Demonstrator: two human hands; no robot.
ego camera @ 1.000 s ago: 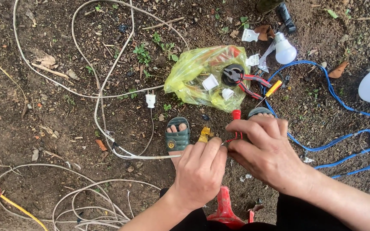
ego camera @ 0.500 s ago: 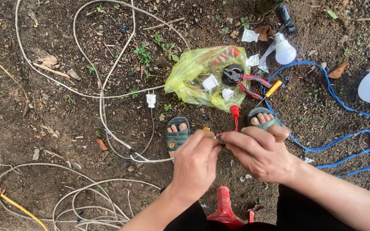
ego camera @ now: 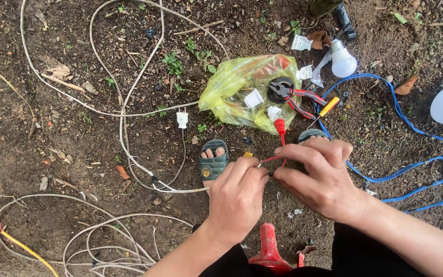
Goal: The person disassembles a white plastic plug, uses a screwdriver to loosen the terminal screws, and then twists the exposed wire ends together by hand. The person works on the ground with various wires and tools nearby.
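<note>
Your left hand (ego camera: 237, 197) and right hand (ego camera: 319, 177) meeting just below the yellow plastic bag (ego camera: 242, 87), both pinching a thin red wire (ego camera: 278, 156), pliers (ego camera: 296, 95) on the bag, white bulb (ego camera: 343, 62) beside it

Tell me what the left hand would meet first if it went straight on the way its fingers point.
The left hand points up and right, so it would probably meet the right hand's fingers almost at once, over the thin red wire between them; depth is unclear.
</note>
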